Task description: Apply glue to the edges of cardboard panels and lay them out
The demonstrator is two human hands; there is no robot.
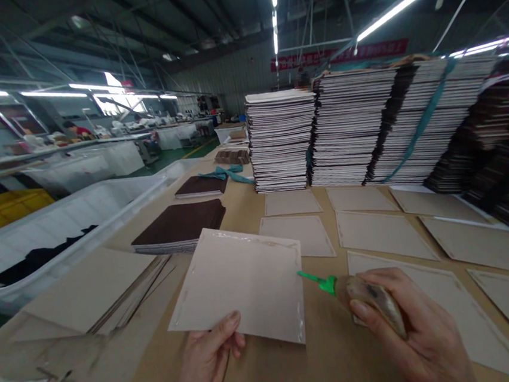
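Observation:
My left hand grips a beige cardboard sheet by its near edge, thumb on top, and holds it tilted above the table. Shiny, wet-looking strips, like glue, run along the sheet's far and right edges. In my right hand is a glue bottle with a green nozzle, fingers wrapped round its body. The nozzle tip is at the sheet's right edge; whether it touches cannot be told. Beyond the sheet sits a pile of dark brown covered pieces.
Several similar sheets lie in rows on the right of the table. Tall stacks rise behind them, one bound with a teal strap. Loose cardboard lies at left, beside a white bin holding dark cloth.

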